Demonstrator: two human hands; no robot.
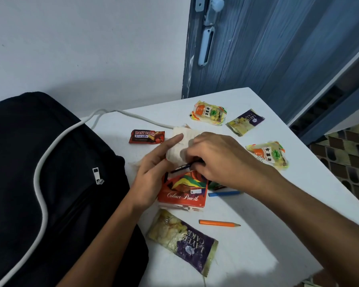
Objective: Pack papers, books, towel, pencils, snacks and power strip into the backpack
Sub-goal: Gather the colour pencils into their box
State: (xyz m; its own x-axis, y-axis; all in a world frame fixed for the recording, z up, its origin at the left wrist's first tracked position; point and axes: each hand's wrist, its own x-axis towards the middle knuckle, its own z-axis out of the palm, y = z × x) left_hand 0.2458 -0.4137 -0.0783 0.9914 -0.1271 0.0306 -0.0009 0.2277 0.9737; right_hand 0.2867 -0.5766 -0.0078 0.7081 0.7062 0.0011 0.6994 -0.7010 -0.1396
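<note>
The dark thin colour pencil (186,165) is light, hard and a bit slippery, so pinching its middle looks best. The right hand (220,160) pinches it over the red cardboard pencil box (182,191), which sits on the white table (278,235). The left hand (153,168) holds the box.

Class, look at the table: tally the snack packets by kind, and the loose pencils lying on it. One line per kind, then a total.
Layer cake packets: 2
Orange-and-green packets: 2
Many Bars packet: 1
Loose pencils, orange and blue: 2
Total: 7
</note>
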